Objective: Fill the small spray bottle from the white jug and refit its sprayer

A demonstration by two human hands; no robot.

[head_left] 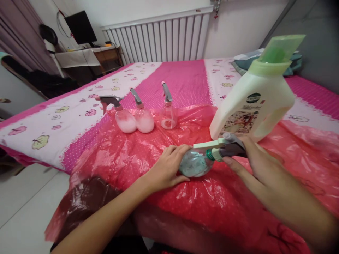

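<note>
A clear green-tinted spray bottle is tilted onto its side low over the red plastic sheet, its spray head pointing right. The fingers of my left hand wrap round the bottle's base end. At the other end, my right hand grips the grey and pale green spray head, thumb below it. Just behind the right hand stands a large white detergent bottle with a green cap. Part of that bottle's lower edge is hidden by the spray head and hand.
Three pink-and-grey spray bottles stand behind my left hand: a left one, a middle one and a right one. Red plastic sheeting covers the near bed. Beyond are a radiator and a desk with a monitor.
</note>
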